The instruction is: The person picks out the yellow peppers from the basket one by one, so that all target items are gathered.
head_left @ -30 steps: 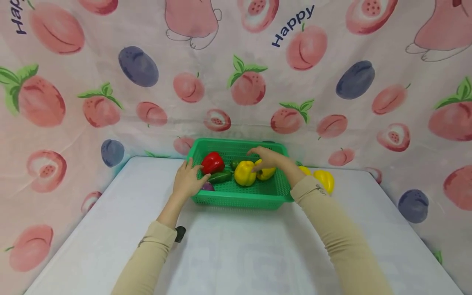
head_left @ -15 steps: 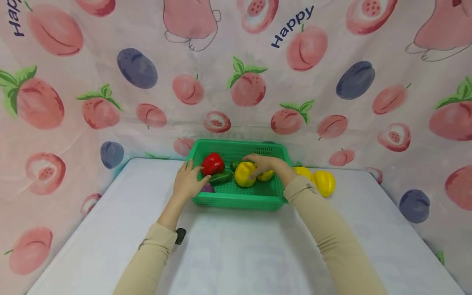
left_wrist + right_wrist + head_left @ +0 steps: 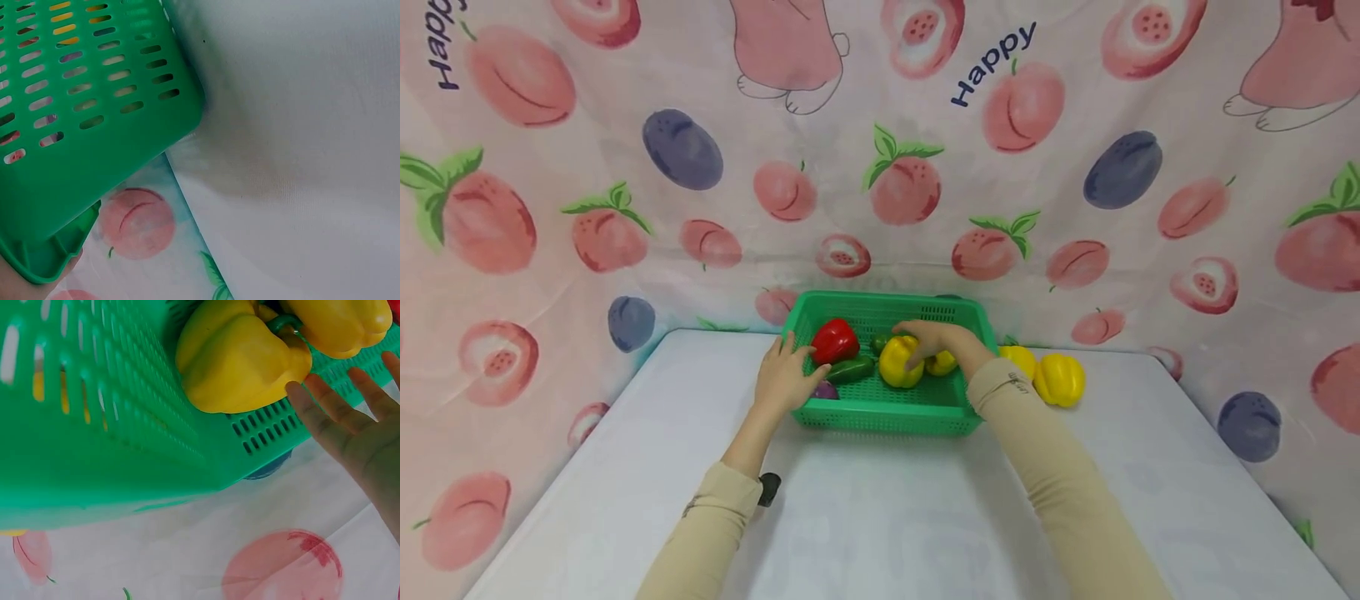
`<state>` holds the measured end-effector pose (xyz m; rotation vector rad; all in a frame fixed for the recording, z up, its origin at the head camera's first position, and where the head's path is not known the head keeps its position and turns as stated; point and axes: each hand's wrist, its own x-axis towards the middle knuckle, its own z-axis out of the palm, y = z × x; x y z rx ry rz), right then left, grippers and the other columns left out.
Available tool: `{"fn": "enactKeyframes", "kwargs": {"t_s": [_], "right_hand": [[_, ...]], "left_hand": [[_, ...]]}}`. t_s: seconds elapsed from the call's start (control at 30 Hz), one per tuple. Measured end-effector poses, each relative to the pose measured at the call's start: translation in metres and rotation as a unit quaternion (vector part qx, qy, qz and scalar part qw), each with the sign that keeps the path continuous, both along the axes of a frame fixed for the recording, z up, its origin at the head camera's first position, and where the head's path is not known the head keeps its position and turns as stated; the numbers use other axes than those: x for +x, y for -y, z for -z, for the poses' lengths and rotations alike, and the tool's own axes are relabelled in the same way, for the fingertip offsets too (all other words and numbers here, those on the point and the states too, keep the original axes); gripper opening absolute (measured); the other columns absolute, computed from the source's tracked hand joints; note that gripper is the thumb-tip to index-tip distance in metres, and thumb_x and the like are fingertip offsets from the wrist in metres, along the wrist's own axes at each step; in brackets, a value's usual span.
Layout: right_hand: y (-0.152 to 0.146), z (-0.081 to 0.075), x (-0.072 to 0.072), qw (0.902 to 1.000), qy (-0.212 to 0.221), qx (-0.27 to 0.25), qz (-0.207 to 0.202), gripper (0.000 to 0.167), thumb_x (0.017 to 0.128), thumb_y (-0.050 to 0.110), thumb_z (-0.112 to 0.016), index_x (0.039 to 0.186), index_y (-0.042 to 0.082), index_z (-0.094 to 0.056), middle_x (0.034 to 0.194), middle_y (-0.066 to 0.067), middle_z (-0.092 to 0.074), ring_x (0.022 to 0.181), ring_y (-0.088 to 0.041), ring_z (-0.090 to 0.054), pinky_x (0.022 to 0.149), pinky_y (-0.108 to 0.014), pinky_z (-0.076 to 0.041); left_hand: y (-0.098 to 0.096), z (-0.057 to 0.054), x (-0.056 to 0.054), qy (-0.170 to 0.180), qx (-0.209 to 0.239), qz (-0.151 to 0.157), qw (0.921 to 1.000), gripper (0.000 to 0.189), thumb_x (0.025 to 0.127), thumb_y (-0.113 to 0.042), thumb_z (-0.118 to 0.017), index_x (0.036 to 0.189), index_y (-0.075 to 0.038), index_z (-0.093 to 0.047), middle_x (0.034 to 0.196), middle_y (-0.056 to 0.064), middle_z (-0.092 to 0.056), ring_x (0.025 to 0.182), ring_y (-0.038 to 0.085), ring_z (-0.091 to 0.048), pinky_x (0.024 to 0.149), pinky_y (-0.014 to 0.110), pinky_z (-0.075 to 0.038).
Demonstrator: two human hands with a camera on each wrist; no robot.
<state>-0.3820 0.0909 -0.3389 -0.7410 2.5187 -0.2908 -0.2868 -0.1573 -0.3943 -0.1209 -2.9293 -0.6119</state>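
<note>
In the head view a green perforated basket [image 3: 880, 417] stands at the back of the white table. My left hand [image 3: 781, 382] holds its left rim, thumb reaching inside; the left wrist view shows the basket wall [image 3: 106, 150] and a bit of hand at the rim. My right hand [image 3: 943, 340] is over the basket's right half, its thumb beside a yellow bell pepper [image 3: 900, 367]. The right wrist view shows its fingers [image 3: 334, 406] straight and spread beyond two yellow peppers, one close in the corner [image 3: 244, 362]. A red bell pepper [image 3: 835, 342] lies near my left fingers.
Also in the basket are a green cucumber-like vegetable [image 3: 852, 370], a purple vegetable [image 3: 826, 390] and a small dark green one [image 3: 880, 342]. Yellow peppers [image 3: 1058, 380] lie on the table [image 3: 880, 508] right of the basket. A fruit-print cloth [image 3: 880, 183] hangs behind.
My right hand has moved left and down into the basket, to the yellow pepper in the middle. The left hand stays at the left rim. The head view has tilted slightly up.
</note>
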Motion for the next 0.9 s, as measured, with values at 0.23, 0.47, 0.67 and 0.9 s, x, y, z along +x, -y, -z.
{"fn": "enactKeyframes", "kwargs": {"t_s": [0.23,0.47,0.67,0.9], "right_hand": [[0.008,0.002,0.001,0.9997,-0.012,0.003,-0.019,0.07,0.087,0.014,-0.067,0.147,0.01,-0.03,0.155,-0.018,-0.023,0.142,-0.036,-0.023,0.115,-0.053,-0.024],[0.013,0.01,0.007,0.9975,-0.044,0.053,-0.018,0.066,0.087,0.016,-0.068,0.145,0.013,-0.037,0.154,-0.017,-0.02,0.138,-0.042,-0.023,0.108,-0.057,-0.033],[0.014,0.014,0.012,0.9945,-0.056,0.087,-0.022,0.063,0.086,0.015,-0.069,0.141,0.016,-0.04,0.145,-0.015,-0.028,0.134,-0.039,-0.029,0.104,-0.054,-0.038],[0.013,0.014,0.019,0.9902,-0.073,0.099,-0.067,0.061,0.086,0.008,-0.067,0.14,0.016,-0.041,0.147,-0.012,-0.037,0.13,-0.034,-0.037,0.107,-0.05,-0.037]], "left_hand": [[0.001,-0.001,-0.001,-0.007,-0.001,-0.002,1.0,0.056,0.093,-0.045,-0.05,0.132,-0.004,-0.053,0.152,0.028,-0.022,0.141,0.047,-0.016,0.115,0.057,-0.02],[0.0,0.003,0.001,0.001,0.002,0.0,1.0,0.057,0.094,-0.045,-0.049,0.133,-0.004,-0.052,0.152,0.028,-0.021,0.141,0.047,-0.016,0.115,0.058,-0.019],[-0.002,0.003,0.0,0.0,0.004,-0.002,1.0,0.056,0.093,-0.045,-0.05,0.132,-0.005,-0.053,0.152,0.028,-0.021,0.141,0.047,-0.016,0.115,0.058,-0.019],[0.0,0.005,0.0,-0.008,0.009,-0.001,0.9999,0.055,0.094,-0.044,-0.05,0.132,-0.004,-0.053,0.151,0.029,-0.022,0.141,0.047,-0.017,0.115,0.058,-0.018]]}}
